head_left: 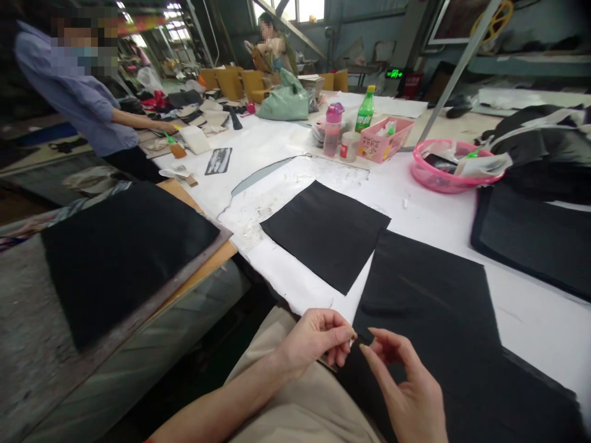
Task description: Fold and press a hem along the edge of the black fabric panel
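Observation:
My left hand [325,337] is closed in a pinch over my lap. A tiny whitish bit shows at its fingertips, too small to name. Close beside it, my right hand [406,381] has thumb and forefinger curved and slightly apart, with nothing visible between them. Both hands are at the near edge of a large black fabric panel [429,295], which hangs partly off the table toward my lap. A second black panel [325,237] lies flat beyond it, their corners meeting.
A black sheet [124,258] lies on a board at left. Along the white table [295,289] stand a pink basin [455,181], a pink box [385,140], a green bottle [365,111] and a pink bottle [331,132]. A person [87,104] works at far left, another [274,46] farther back.

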Motion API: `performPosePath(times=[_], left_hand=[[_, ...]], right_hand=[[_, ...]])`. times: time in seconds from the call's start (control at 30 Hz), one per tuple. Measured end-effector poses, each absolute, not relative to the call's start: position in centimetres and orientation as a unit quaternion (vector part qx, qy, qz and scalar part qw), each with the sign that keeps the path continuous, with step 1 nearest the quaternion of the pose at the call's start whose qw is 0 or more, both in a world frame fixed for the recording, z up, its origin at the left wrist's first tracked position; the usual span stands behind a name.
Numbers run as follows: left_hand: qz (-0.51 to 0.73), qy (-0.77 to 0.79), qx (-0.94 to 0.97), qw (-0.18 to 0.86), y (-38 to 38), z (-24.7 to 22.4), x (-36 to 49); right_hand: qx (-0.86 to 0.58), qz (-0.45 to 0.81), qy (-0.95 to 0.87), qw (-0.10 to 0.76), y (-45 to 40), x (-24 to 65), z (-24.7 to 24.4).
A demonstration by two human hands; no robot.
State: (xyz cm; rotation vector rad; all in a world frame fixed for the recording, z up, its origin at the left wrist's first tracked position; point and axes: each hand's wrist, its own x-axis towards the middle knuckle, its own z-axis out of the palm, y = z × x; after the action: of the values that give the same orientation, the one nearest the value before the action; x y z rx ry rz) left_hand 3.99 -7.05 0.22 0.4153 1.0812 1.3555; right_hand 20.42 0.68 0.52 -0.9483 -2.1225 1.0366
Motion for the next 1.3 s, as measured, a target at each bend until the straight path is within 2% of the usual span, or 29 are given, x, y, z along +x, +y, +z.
performPosePath(times=[0.53,0.77,1.0,1.3], left_hand=[[0.595,0.450,0.183,0.640,-9.1,-0.3,2.9],[0.574,0.472,0.198,0.639,-9.2,-0.8,2.7],[0.552,0.529,0.245,0.596,-9.6,-0.6,2.9],[0.578,0.500,0.190,0.616,-9.0,-0.7,2.4]], right_hand=[[-0.346,0.454,-0.788,0.230,-0.6,18.6,-0.2],[-0.336,0.432,-0.806,0.225,-0.7,18.6,-0.3],[-0.328,0.420,-0.816,0.226,-0.9,18.6,0.0],[-0.340,0.399,-0.815,0.246,-0.7,19.0,-0.3]])
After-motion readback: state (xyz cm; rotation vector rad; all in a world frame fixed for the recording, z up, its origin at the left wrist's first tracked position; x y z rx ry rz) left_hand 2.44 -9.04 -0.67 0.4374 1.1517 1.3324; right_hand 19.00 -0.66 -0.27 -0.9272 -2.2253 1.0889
